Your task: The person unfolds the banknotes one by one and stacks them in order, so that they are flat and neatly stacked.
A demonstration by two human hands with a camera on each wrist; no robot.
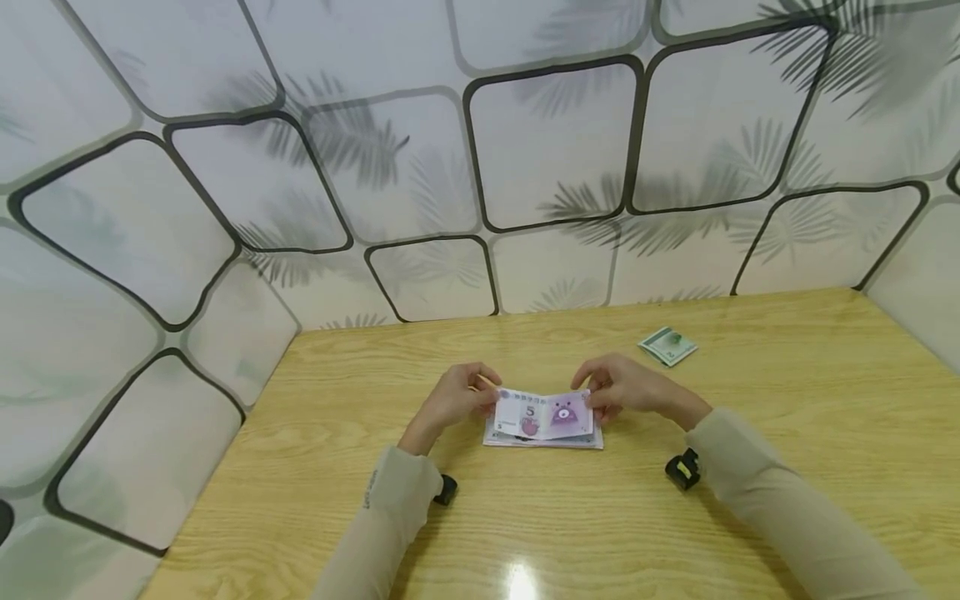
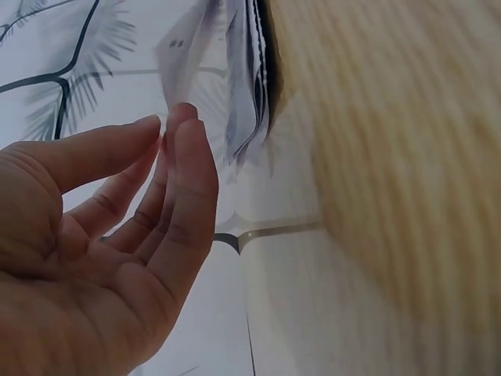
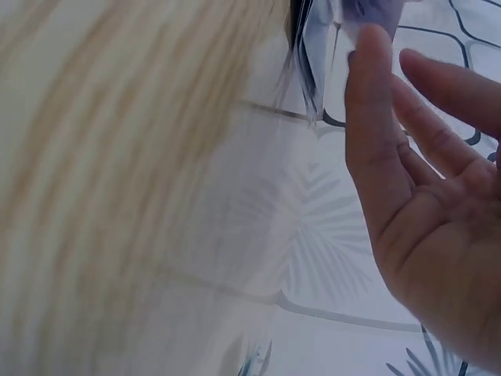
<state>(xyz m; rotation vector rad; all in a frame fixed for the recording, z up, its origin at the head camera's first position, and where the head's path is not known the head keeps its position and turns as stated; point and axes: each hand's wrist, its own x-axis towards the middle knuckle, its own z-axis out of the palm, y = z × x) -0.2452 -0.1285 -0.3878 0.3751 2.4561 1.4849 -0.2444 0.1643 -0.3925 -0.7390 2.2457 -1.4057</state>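
A purple play banknote [image 1: 564,413] with a "5" and a one-eyed cartoon figure is held just above a small stack of notes [image 1: 592,442] on the wooden table. My left hand [image 1: 459,395] pinches its left end between thumb and fingertips; in the left wrist view that note [image 2: 182,66] rises from the fingertips. At the right end my right hand [image 1: 621,385] holds the edge, its thumb and fingers around the corner. A crease runs down the note's middle. Edges of the stack [image 2: 249,86] show beside the left hand, slightly fanned.
Behind my right hand lies a small pile of green notes [image 1: 667,347]. The wooden table [image 1: 555,517] meets a patterned fabric wall [image 1: 555,150] at its back and sides. A black wrist camera [image 1: 682,469] hangs by the right cuff, another [image 1: 446,490] by the left.
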